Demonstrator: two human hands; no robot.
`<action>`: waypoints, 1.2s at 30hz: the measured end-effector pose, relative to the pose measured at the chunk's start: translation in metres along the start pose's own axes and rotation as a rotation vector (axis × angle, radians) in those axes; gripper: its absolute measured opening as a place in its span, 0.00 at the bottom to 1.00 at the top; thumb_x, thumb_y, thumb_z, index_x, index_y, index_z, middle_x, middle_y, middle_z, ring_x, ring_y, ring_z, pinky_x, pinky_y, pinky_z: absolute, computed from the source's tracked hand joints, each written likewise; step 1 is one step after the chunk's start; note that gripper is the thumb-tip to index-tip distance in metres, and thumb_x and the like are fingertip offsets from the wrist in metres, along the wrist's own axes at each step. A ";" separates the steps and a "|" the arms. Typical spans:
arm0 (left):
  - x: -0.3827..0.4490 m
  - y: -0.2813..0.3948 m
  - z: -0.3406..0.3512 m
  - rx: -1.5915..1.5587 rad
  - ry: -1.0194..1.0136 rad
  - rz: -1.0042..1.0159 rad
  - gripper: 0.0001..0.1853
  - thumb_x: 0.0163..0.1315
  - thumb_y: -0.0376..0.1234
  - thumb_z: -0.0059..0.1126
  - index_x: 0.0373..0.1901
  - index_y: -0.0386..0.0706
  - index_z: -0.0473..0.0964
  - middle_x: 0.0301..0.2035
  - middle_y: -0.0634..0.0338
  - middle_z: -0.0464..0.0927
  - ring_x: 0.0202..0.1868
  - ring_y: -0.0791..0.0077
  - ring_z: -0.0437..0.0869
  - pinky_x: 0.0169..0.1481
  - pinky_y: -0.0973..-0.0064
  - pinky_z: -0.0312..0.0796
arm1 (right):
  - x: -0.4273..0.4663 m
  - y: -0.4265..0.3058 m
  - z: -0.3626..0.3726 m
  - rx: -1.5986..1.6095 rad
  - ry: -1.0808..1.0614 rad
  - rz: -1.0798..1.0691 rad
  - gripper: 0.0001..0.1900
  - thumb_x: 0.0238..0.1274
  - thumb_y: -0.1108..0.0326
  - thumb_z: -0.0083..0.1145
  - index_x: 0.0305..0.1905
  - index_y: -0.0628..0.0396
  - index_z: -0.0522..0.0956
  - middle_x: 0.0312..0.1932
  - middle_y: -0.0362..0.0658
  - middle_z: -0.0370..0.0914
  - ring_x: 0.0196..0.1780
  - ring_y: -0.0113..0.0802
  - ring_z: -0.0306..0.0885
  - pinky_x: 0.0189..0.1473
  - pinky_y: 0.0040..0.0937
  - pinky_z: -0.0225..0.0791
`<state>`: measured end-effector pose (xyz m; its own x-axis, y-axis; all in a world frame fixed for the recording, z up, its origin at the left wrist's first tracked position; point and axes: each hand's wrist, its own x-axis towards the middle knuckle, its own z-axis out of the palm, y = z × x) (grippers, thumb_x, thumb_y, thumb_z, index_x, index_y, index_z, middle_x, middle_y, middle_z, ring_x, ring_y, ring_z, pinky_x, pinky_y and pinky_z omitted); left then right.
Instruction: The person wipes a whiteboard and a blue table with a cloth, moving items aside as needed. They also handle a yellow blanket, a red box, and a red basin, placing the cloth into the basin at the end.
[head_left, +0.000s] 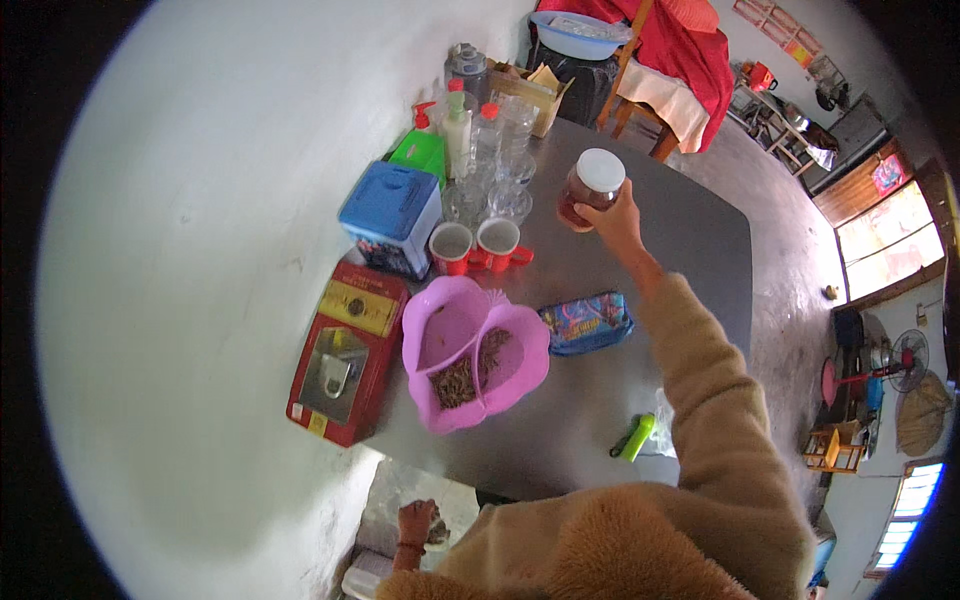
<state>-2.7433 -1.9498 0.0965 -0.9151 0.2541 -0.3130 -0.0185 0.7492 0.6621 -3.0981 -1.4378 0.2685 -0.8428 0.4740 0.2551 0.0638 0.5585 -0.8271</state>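
My right hand (619, 221) grips a clear jar (577, 196) with a white lid and reddish-brown contents, over the far right part of the dark table (675, 225). Low beside the table's near left edge, my left hand (417, 523) is closed around something greyish and crumpled that I cannot make out. A pink divided tray (536, 337) on the table holds brown, dry-looking pieces in two of its sections. Between the tray and my right sleeve lies a blue patterned packet (589, 322).
Two red-and-white mugs (498, 238), clear cups (510, 202) and bottles (487, 135) stand along the wall side. Nearer are a blue-lidded box (394, 214) and a red box (349, 356). A green-handled tool (637, 437) lies near the front edge beside clear plastic (662, 424).
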 end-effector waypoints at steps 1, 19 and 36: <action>0.001 -0.003 0.005 0.082 -0.045 -0.008 0.08 0.54 0.33 0.53 0.19 0.41 0.74 0.18 0.58 0.76 0.21 0.67 0.77 0.27 0.69 0.69 | 0.018 0.012 0.009 -0.024 0.011 0.020 0.40 0.36 0.63 0.72 0.57 0.57 0.60 0.51 0.51 0.72 0.56 0.43 0.70 0.56 0.38 0.65; -0.011 -0.017 0.001 -0.161 -0.070 -0.614 0.14 0.55 0.39 0.55 0.21 0.38 0.79 0.19 0.54 0.79 0.20 0.71 0.78 0.27 0.71 0.70 | 0.166 0.142 0.158 0.164 -0.193 0.091 0.53 0.34 0.66 0.68 0.67 0.55 0.45 0.53 0.52 0.69 0.56 0.43 0.69 0.55 0.35 0.65; 0.061 0.098 -0.057 -0.255 -0.370 -0.454 0.16 0.57 0.40 0.55 0.21 0.36 0.78 0.18 0.59 0.77 0.22 0.78 0.74 0.29 0.75 0.67 | -0.051 0.027 -0.122 0.300 -0.318 0.029 0.18 0.56 0.74 0.50 0.53 0.53 0.73 0.49 0.40 0.74 0.48 0.28 0.74 0.46 0.25 0.67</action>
<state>-2.8240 -1.8960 0.1814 -0.5949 0.1745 -0.7846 -0.5087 0.6740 0.5356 -2.9883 -1.3638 0.2944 -0.9687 0.2266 0.1016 -0.0288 0.3037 -0.9523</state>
